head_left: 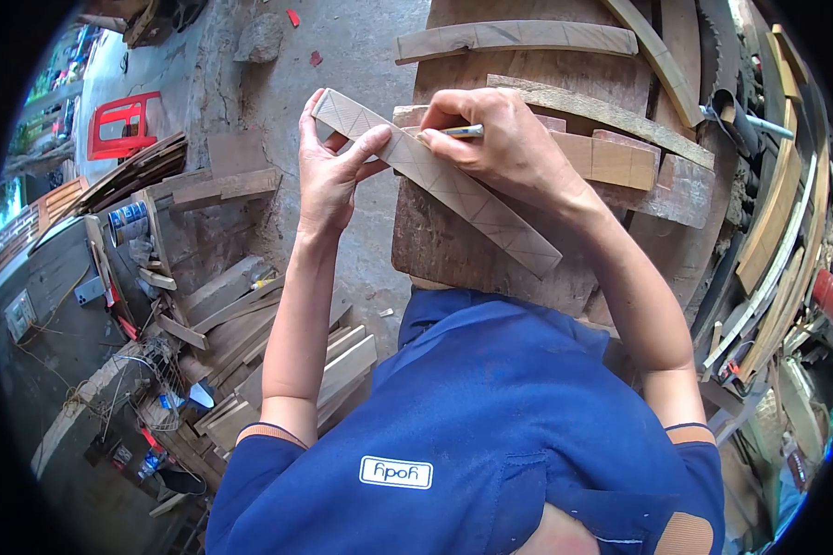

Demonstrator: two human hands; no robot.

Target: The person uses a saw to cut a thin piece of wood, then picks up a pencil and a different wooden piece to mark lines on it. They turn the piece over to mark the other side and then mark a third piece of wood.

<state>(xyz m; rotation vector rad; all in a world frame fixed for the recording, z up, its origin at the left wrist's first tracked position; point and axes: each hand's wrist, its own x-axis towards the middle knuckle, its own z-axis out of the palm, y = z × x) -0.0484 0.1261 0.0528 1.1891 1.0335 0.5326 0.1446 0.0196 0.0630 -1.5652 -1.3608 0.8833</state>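
My left hand [336, 171] grips the upper left end of a long wooden strip [463, 196], thumb on its face and fingers along its edge and behind. Pencil lines forming triangles run along the strip's face. It slants down to the right over the workbench [444, 242]. In my right hand [495, 139] is a pencil [466, 131], pinched between thumb and fingers. The hand is close to the strip's upper edge; whether the tip touches the wood is hard to make out. Beyond my right hand lie wooden blocks [611, 159] on the bench.
A curved wooden piece [528, 38] lies at the bench's far side, and another [657, 60] to its right. Wood offcuts [342, 365] are heaped on the left floor. A red plastic stool [125, 127] stands farther back. Long boards [777, 222] lean at the right.
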